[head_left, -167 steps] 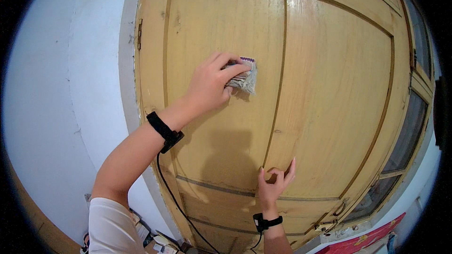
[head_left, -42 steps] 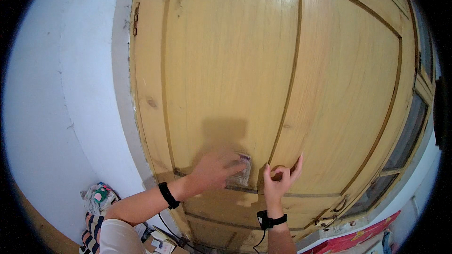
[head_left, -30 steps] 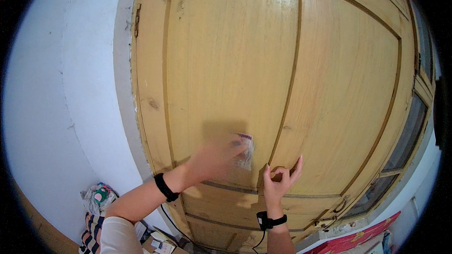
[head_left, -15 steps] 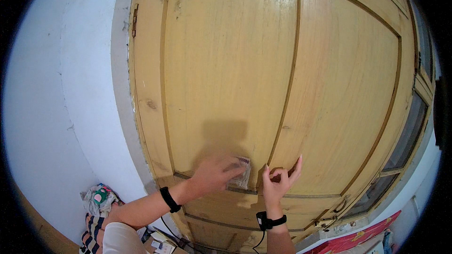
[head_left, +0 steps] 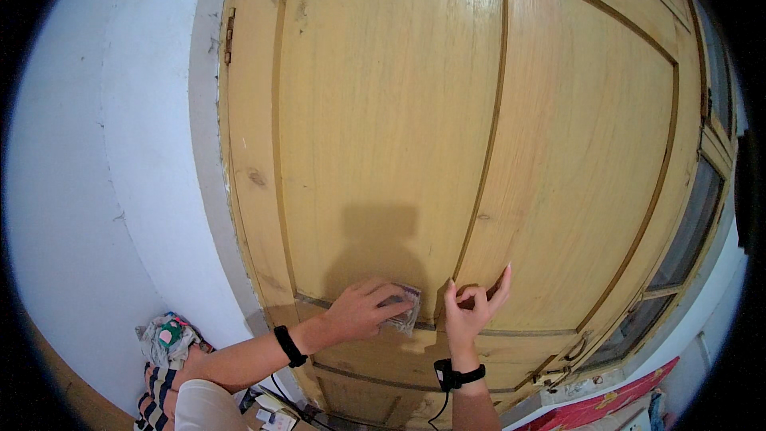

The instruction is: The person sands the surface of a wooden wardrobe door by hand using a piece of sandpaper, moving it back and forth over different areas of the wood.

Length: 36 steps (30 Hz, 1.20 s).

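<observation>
My left hand point(head_left: 361, 313) is low on the yellow wooden door point(head_left: 391, 104), its fingers bent over a small crinkled greyish piece point(head_left: 408, 315) with a purple edge. The piece looks like thin cloth or a see-through packet; I cannot tell which. Part of it is hidden under the fingers, close to the panel's lower moulding. Beside it, my right hand point(head_left: 469, 318) is raised at the door's middle upright. Its thumb points up, one finger curls in, and others stretch upward, apart. Nothing shows in it.
Black bands circle both wrists, and a cable point(head_left: 437, 413) hangs from the right one. Bundled cloth point(head_left: 166, 332) lies low by the white wall point(head_left: 152, 152). A metal latch point(head_left: 570, 357) is on the door's lower right, above a red patterned cloth point(head_left: 610, 403).
My left hand, blurred before, has shifted slightly down with the greyish piece, which now sits a little lower and more under the fingers. The right hand stays in place.
</observation>
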### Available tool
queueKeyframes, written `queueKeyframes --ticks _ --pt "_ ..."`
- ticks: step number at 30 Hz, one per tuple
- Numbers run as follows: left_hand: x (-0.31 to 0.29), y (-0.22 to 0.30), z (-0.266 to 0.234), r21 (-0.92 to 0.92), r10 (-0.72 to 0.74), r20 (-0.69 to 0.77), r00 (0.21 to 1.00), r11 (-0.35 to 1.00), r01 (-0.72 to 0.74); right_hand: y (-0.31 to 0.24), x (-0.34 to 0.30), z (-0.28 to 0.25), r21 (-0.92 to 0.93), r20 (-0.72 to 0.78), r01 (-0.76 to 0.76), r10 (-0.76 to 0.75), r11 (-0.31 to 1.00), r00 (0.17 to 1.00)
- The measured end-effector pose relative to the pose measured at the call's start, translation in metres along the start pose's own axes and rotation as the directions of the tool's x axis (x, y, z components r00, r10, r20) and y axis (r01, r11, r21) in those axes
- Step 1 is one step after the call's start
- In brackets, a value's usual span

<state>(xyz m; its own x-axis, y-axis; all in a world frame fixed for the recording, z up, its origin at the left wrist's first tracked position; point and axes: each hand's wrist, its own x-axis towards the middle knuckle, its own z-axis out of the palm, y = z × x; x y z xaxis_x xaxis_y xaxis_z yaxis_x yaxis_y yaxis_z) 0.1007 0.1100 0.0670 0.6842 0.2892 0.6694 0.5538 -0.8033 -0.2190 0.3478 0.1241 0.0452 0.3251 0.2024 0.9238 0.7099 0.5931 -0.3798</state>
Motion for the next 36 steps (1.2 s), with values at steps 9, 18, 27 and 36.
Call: queueKeyframes --ticks 9,18,27,36 --pt "0.029 -0.006 -0.039 -0.036 -0.016 -0.04 0.999 0.999 0.014 0.0 0.0 -0.002 0.006 0.005 -0.026 0.026 1.0 1.0" --pt "0.101 -0.032 -0.118 0.106 0.035 -0.37 0.928 0.994 0.005 0.003 -0.001 0.002 0.087 0.026 -0.055 0.053 0.995 0.998" --pt "0.208 -0.086 -0.219 0.057 0.027 -0.705 0.708 0.998 0.02 0.009 -0.003 0.001 0.071 0.026 -0.022 0.02 0.997 0.999" --pt "0.285 -0.11 -0.293 0.273 0.099 -0.749 0.655 0.947 0.169 -0.004 0.004 -0.005 0.036 0.032 -0.018 0.017 0.999 0.999"
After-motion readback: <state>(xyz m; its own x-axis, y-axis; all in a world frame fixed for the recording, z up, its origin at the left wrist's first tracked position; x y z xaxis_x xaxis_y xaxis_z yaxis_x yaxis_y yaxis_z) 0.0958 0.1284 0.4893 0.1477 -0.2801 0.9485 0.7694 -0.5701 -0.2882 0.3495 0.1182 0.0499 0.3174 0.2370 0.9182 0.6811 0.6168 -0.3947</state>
